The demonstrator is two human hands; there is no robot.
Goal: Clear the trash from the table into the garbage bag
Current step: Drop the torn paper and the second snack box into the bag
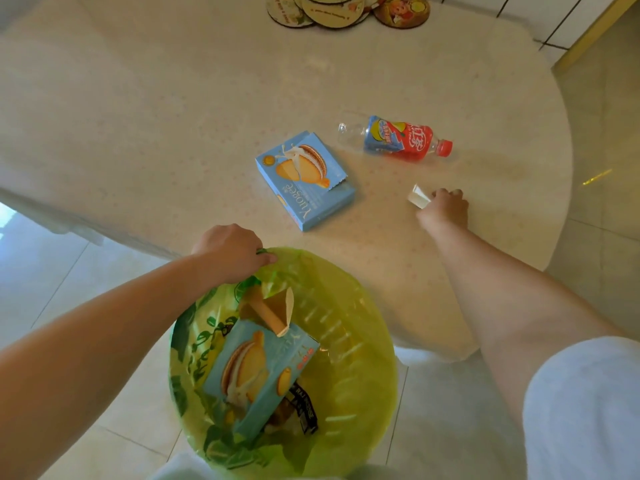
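the right hand (446, 206) is curled round a small white paper scrap (418, 197) at the near right of the table (173, 133), and the left hand (230, 249) grips the rim of the yellow-green garbage bag (346, 358) at the near edge. the scrap looks light and crushable, so a loose pinch should do; the blue biscuit box (304, 178) looks stiff and light, best taken across its short sides. the plastic bottle (398, 138) lying beyond it seems empty, smooth and apt to roll, so take it round the labelled middle

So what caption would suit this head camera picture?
Left hand holds the garbage bag open while the right hand picks up a wrapper.
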